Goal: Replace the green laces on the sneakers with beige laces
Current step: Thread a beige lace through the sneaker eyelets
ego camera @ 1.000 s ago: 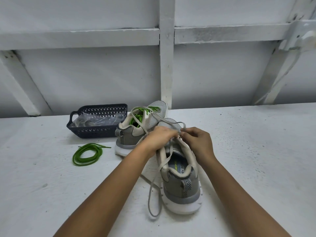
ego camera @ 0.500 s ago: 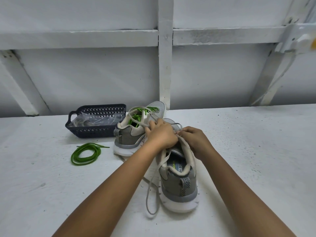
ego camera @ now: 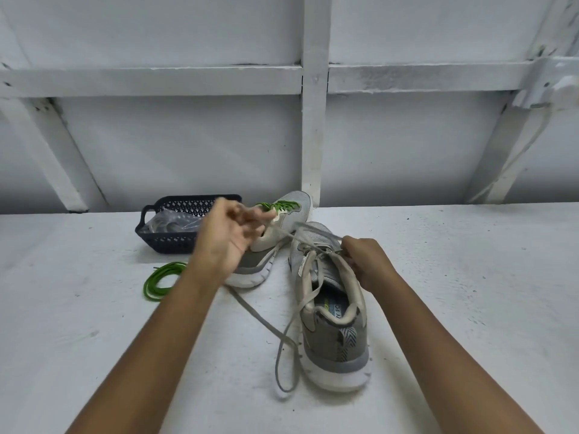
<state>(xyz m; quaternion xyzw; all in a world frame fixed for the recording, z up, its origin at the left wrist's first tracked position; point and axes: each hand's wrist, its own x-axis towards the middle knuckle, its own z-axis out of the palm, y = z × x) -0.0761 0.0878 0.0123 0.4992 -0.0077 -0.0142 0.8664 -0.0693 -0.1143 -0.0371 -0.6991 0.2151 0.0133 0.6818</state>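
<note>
While the left hand point(ego camera: 230, 238) is curling its blurred fingers point(ego camera: 250, 219) round a stretch of the beige lace point(ego camera: 250, 306), the right hand point(ego camera: 368, 266) is pinching the same lace at the eyelets of the near sneaker point(ego camera: 338, 339), which is standing between both hands. Just behind the left fingers the second sneaker point(ego camera: 296, 208) is wearing its green laces point(ego camera: 277, 205). A loose green lace point(ego camera: 156, 281) is lying coiled on the table point(ego camera: 470, 277) beside the left wrist, a dark basket point(ego camera: 169, 242) sitting beyond it.
</note>
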